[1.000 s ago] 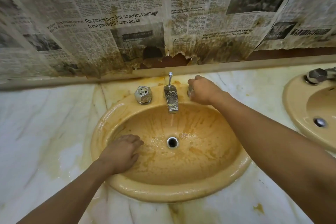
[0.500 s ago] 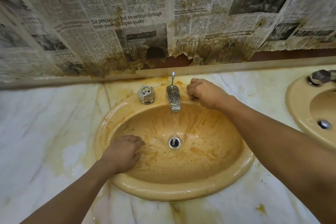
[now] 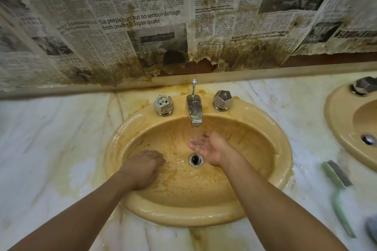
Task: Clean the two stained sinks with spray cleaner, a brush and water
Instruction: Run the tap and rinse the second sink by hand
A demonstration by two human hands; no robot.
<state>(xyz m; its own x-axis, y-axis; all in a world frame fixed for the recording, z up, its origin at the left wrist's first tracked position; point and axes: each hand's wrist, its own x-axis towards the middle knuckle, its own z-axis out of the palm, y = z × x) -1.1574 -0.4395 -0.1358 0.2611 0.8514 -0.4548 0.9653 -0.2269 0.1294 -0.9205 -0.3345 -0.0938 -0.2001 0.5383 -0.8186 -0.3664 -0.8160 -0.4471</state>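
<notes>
Right hand (image 3: 210,147) has left the tap handle (image 3: 222,100) and lies cupped, palm up, under the spout (image 3: 194,111). Left hand (image 3: 142,167) rests curled in the sink (image 3: 183,218); whether it holds anything cannot be told.

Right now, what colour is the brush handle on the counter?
The brush handle is pale green; head view.

Newspaper (image 3: 142,16) sheets cover the wall, their lower edges torn and stained brown. Behind the tears a dark reddish wall (image 3: 326,60) shows, perhaps wood. Below runs a pale ledge (image 3: 265,71), then a yellow-stained white marble counter (image 3: 51,138).
</notes>
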